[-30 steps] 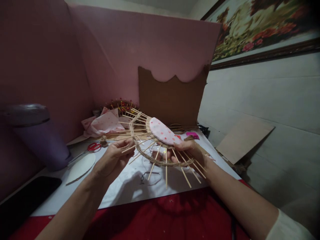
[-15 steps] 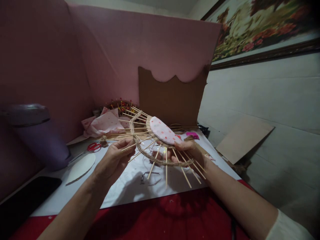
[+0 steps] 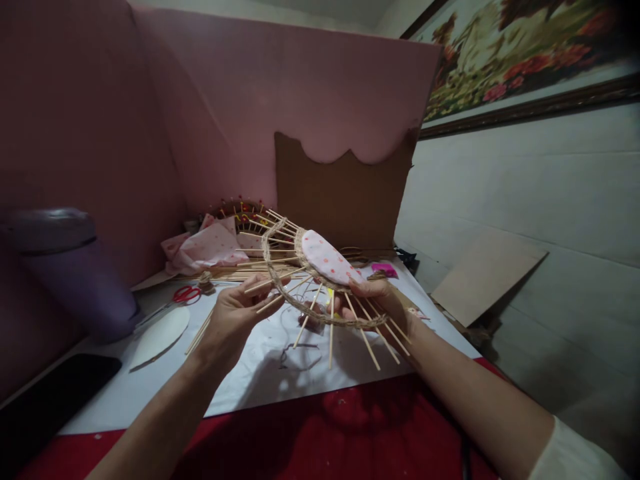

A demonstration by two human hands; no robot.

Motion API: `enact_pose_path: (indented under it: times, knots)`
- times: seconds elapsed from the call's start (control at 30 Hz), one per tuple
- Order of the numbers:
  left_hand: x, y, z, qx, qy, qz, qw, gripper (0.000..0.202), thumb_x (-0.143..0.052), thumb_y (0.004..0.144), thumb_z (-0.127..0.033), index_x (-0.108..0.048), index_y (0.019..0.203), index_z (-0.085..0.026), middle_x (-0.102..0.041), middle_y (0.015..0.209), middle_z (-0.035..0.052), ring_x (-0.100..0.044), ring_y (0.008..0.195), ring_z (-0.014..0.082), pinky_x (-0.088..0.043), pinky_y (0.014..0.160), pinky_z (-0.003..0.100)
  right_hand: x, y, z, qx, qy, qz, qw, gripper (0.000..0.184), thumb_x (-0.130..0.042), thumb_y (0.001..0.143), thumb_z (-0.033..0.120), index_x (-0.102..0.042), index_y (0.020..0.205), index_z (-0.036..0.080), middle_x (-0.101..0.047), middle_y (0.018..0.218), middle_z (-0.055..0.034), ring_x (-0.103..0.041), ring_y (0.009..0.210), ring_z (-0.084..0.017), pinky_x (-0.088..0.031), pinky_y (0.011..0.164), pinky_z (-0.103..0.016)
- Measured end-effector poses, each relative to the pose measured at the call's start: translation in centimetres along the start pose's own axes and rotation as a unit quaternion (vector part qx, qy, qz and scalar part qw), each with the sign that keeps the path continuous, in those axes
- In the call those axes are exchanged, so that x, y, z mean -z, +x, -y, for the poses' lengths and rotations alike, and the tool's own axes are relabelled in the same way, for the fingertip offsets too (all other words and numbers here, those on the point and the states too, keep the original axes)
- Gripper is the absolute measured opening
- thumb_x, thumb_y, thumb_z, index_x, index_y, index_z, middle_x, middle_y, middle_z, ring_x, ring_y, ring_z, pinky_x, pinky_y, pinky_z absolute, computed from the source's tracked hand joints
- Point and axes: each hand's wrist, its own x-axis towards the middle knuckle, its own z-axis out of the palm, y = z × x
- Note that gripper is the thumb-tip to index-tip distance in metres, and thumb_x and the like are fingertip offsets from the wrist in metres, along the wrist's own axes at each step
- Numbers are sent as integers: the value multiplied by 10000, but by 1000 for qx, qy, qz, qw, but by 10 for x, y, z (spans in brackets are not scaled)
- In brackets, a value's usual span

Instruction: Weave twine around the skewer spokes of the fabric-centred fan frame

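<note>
A fan-shaped craft frame (image 3: 327, 323) is held up over the table. It has a half-round pad (image 3: 329, 257) of white cloth with small red spots, a braided twine edge, thin wooden sticks fanning out, and a braided twine arc across them. My right hand (image 3: 380, 300) grips the pad's near right end, thumb on top and fingers underneath. On the left side, my left hand (image 3: 240, 308) is closed at a stick (image 3: 267, 281) where it crosses the twine arc. More thin sticks (image 3: 199, 331) show behind my left wrist; whether this hand holds them I cannot tell.
Red-handled scissors (image 3: 186, 294), a twine spool (image 3: 205, 283) and a white cut piece (image 3: 161, 339) lie at left. A purple tumbler (image 3: 83, 280) and black phone (image 3: 65, 390) flank them. Spotted cloth (image 3: 210, 245) and a pinned piece (image 3: 240, 208) sit behind, near cardboard (image 3: 340, 197).
My left hand has shifted slightly right along the frame and turned. Sticks now show behind its wrist. The frame has tilted a little; my right hand keeps its grip.
</note>
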Motion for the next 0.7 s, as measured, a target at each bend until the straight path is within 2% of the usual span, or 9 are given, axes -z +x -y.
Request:
enact_pose_path:
  times: [0.1, 0.2, 0.33, 0.5, 0.7]
  knots:
    - [0, 0, 2, -5, 16, 10, 1000, 299, -744, 629, -209, -718, 927, -216, -678, 1043, 41, -574, 1003, 203, -451, 821, 254, 4, 1, -4, 3, 3, 6, 1000, 294, -505, 877, 311, -515, 1119, 144, -553, 1085, -73, -576, 903, -176, -497, 755, -367]
    - [-2, -1, 2, 20, 18, 8, 1000, 382, -772, 589, -202, -707, 965, -221, -677, 1072, 54, -566, 1039, 230, -456, 831, 274, 7, 3, -9, 8, 8, 15, 1000, 310, -494, 875, 357, -544, 1059, 111, -604, 923, -59, -592, 709, -127, -508, 619, -283]
    - [-4, -4, 0, 29, 46, 6, 999, 444, -783, 575, -222, -691, 1010, -208, -659, 1117, 78, -556, 1070, 253, -455, 832, 278, 8, 7, -12, 18, 12, 23, 1000, 391, -520, 838, 387, -564, 1025, 47, -635, 737, -63, -525, 488, -90, -452, 460, -211]
    - [-3, -6, 1, 19, 64, 22, 998, 425, -740, 639, -259, -664, 1055, -214, -624, 1181, 68, -530, 1107, 260, -431, 866, 297, 5, 6, -11, 21, 3, 29, 999, 402, -451, 870, 348, -550, 1042, -1, -623, 618, -48, -497, 432, -82, -448, 464, -207]
    - [-1, -6, 4, -2, 44, 57, 997, 375, -637, 744, -218, -624, 1118, -208, -653, 1131, 55, -537, 1092, 227, -401, 899, 292, 2, 7, -12, 41, -11, 14, 999, 394, -460, 859, 341, -533, 1067, 14, -651, 734, -73, -534, 488, -86, -452, 481, -208]
